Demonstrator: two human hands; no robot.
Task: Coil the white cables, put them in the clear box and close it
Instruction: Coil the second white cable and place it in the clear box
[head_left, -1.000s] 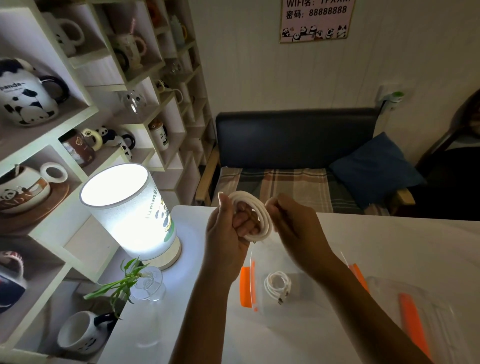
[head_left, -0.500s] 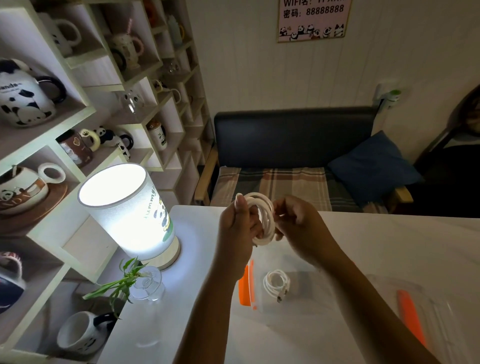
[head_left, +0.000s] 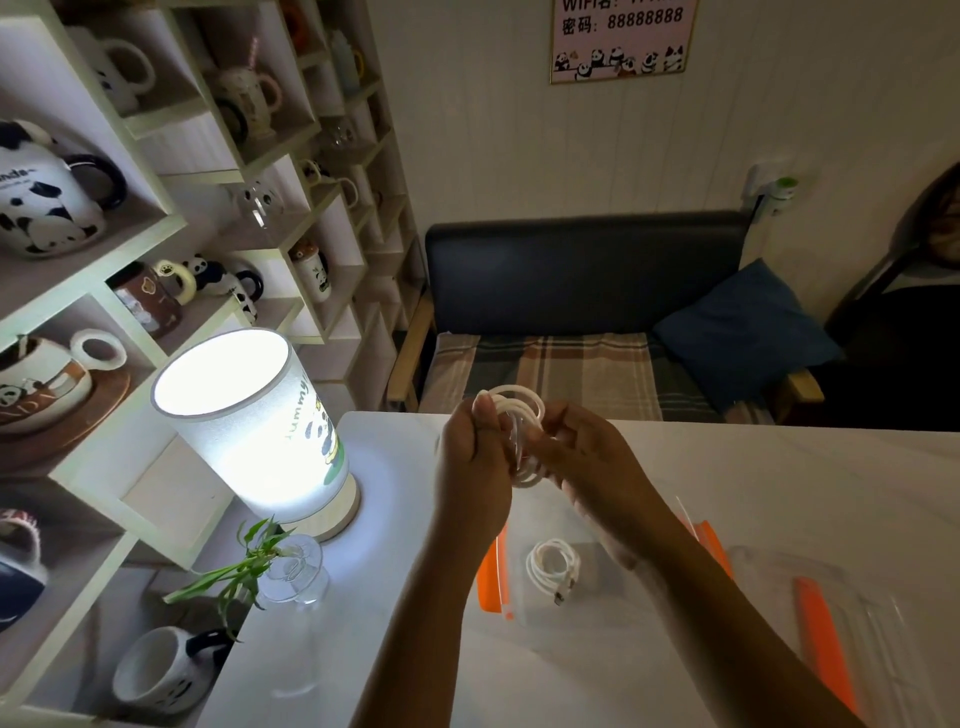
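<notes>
In the clear box (head_left: 613, 618), one coiled cable (head_left: 552, 566).

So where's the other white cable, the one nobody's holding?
The coiled white cable lies inside the clear box on the table, below both hands, right of the lamp.

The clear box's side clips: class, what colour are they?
Orange. The clips on the clear box show best in the head view, the only one.
</notes>
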